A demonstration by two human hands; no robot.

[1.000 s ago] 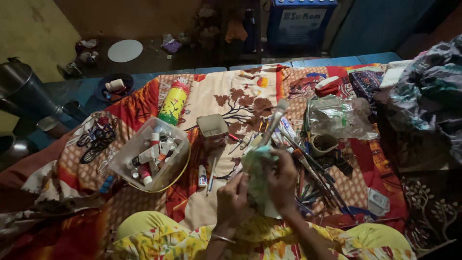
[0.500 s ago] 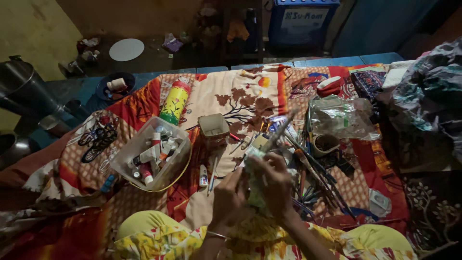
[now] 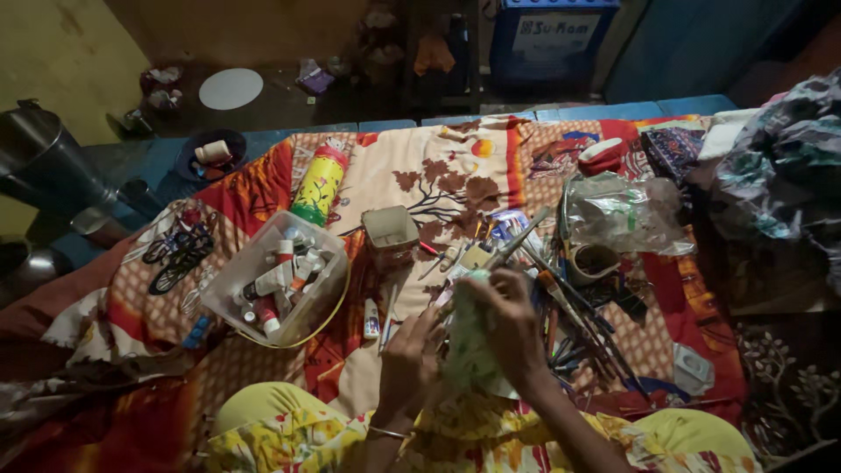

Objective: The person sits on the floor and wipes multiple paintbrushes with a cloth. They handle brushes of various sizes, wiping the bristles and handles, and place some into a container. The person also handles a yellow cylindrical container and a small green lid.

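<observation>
My right hand (image 3: 512, 328) grips a pale green crumpled cloth (image 3: 469, 346) and a long thin paintbrush (image 3: 519, 238) whose tip points up and to the right. My left hand (image 3: 410, 355) is closed against the cloth's left side, fingers pinching it. Both hands are held above my lap, over a patterned red, orange and cream bedsheet (image 3: 438, 175). The lower part of the cloth is hidden between my hands.
A clear plastic tub (image 3: 276, 278) of small paint tubes sits left of my hands. A small open box (image 3: 391, 230), a yellow-green spray can (image 3: 319, 182), several brushes (image 3: 578, 315), a cup (image 3: 594, 260) and a clear plastic bag (image 3: 624, 212) lie around. A metal vessel (image 3: 39, 158) stands far left.
My hands have shifted slightly left and lower with the cloth. The brush in my right hand now tilts further toward the right.
</observation>
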